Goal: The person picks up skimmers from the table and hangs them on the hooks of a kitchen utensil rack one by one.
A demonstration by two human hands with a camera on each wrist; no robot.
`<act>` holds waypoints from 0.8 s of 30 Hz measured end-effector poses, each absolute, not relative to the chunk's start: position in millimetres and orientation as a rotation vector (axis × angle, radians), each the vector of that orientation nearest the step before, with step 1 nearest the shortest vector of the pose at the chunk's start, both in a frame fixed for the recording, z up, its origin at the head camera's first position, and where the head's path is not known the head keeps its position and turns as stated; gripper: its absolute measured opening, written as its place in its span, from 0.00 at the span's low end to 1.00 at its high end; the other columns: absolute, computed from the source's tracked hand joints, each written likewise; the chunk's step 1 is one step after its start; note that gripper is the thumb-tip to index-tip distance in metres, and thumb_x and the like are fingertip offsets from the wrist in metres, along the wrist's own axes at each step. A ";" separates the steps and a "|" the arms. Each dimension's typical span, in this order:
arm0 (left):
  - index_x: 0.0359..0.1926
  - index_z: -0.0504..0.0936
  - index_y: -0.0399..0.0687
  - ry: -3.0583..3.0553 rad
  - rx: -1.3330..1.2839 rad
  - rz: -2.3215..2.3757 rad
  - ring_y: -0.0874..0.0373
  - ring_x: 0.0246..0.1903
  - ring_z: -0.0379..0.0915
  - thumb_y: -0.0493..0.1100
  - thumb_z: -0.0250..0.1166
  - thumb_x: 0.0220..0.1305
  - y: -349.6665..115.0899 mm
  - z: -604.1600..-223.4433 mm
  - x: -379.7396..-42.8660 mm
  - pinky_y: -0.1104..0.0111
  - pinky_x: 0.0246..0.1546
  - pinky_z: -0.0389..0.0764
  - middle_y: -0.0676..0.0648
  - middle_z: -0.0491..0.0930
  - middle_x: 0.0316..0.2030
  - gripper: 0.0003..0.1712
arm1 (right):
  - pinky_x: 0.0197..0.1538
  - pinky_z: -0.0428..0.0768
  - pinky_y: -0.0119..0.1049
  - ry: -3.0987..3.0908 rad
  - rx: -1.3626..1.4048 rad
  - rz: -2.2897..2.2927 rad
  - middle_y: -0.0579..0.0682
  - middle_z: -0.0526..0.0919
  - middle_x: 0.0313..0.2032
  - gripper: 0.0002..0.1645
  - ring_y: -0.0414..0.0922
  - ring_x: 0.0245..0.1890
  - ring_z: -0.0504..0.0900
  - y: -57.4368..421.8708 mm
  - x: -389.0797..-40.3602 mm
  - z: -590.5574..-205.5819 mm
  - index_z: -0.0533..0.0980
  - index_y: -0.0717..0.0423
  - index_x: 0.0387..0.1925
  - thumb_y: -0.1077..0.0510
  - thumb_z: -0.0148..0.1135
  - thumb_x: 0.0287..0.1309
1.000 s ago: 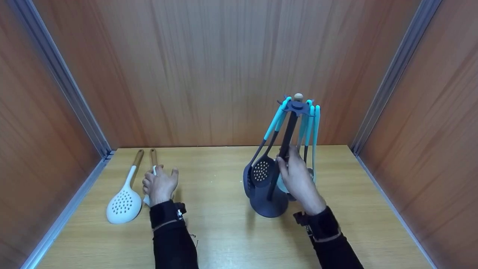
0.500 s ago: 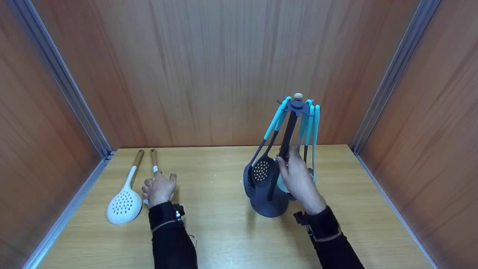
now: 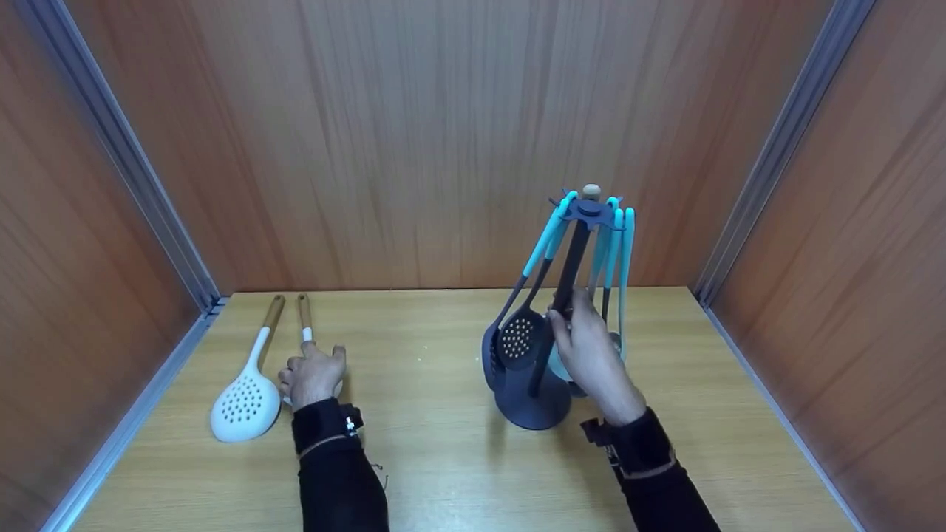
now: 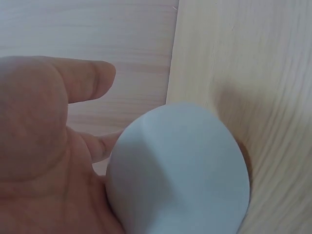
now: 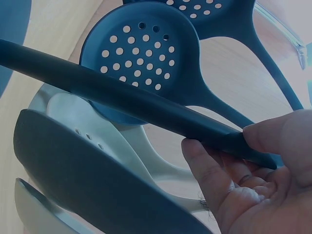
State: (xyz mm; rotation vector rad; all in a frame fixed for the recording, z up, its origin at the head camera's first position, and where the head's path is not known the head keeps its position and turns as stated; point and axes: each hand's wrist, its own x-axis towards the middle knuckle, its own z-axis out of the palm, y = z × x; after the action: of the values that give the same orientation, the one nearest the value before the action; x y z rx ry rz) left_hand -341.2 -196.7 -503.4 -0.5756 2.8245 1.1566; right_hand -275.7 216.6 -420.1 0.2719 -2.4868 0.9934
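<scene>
Left hand covers a white spoon beside the white skimmer; grip state unclear. Right hand grips the utensil stand pole. Spoon: light, stiff; best held mid-handle.

On the light wooden desk, the white perforated skimmer with a wooden handle lies near the left edge, its handle pointing to the rear left corner. Just right of it lies a second white wooden-handled utensil, with the left hand on its head. Well apart, right of centre, stands the dark grey utensil stand, with teal-handled dark utensils hanging around its post. The right hand is on that post, in front of the utensils hanging behind it.
</scene>
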 end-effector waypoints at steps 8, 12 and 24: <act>0.78 0.51 0.30 2.848 -0.546 1.118 0.14 0.72 0.47 0.59 0.45 0.77 -194.7 -501.0 -337.6 0.29 0.72 0.48 0.13 0.58 0.70 0.45 | 0.45 0.89 0.47 -2.493 0.255 0.995 0.58 0.83 0.51 0.19 0.52 0.45 0.87 216.2 -275.7 -420.2 0.66 0.61 0.65 0.57 0.51 0.82; 0.77 0.54 0.29 2.838 -0.552 1.105 0.15 0.71 0.50 0.59 0.44 0.77 -194.6 -500.9 -338.9 0.31 0.71 0.53 0.15 0.61 0.69 0.43 | 0.40 0.87 0.44 -2.487 0.264 0.998 0.58 0.83 0.50 0.18 0.51 0.41 0.86 215.4 -275.1 -419.6 0.66 0.61 0.64 0.57 0.51 0.82; 0.76 0.59 0.30 2.799 -0.477 1.054 0.18 0.72 0.52 0.63 0.41 0.80 -193.7 -496.8 -341.3 0.29 0.69 0.56 0.18 0.63 0.71 0.43 | 0.43 0.88 0.46 -2.496 0.257 1.004 0.58 0.82 0.51 0.19 0.51 0.44 0.87 215.4 -274.9 -419.8 0.65 0.60 0.66 0.57 0.51 0.82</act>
State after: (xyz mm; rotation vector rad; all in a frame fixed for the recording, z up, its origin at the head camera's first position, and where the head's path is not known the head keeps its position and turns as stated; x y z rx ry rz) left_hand -341.3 -193.7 -496.8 -0.4766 2.7991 1.0536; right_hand -274.9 215.4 -419.8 0.2567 -2.4964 1.0037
